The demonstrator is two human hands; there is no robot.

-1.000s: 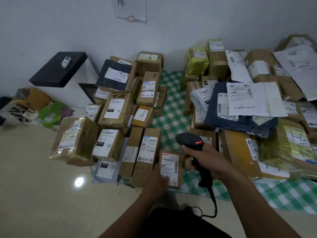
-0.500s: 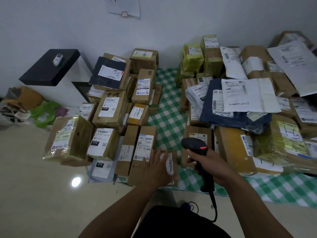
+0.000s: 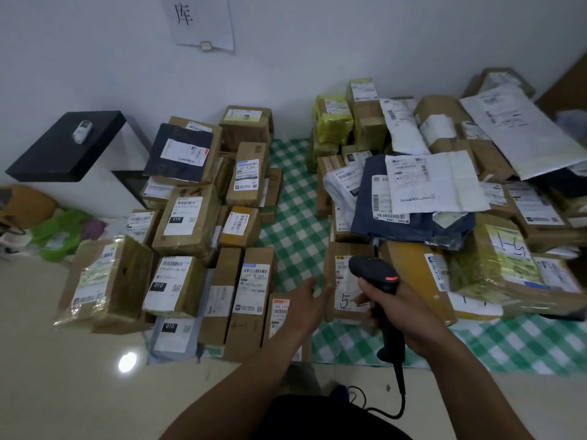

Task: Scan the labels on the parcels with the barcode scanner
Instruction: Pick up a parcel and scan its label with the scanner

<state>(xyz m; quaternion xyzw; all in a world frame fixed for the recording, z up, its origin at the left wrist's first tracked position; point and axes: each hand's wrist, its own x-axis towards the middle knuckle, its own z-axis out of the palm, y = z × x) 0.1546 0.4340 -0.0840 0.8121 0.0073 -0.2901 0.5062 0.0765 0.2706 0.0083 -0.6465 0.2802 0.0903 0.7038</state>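
**Scanner gripped in your right hand, its head over the "5" box**

Your right hand (image 3: 409, 312) wraps its fingers round the handle of the black plastic pistol-shaped barcode scanner (image 3: 371, 268). The scanner's head sits over the white label of a brown cardboard box marked with a handwritten "5" (image 3: 341, 258), at the near left corner of the right-hand pile. Its black cable (image 3: 398, 404) loops down onto the floor by your lap.

Your left hand (image 3: 306, 309) is spread, fingers straight, holding nothing. Its fingertips lie at that box's left edge; motion blur hides whether they touch. Your forearm crosses a small brown carton with a red-topped label (image 3: 279, 315).

Between the two piles a strip of green-and-white checked cloth (image 3: 295, 201) runs back to the wall, and your hands sit at its near end. The left pile is square-edged taped cartons. The right pile is looser, with soft white and navy plastic mailers slumped over boxes. Glossy beige floor tile (image 3: 63, 376) lies to your near left.
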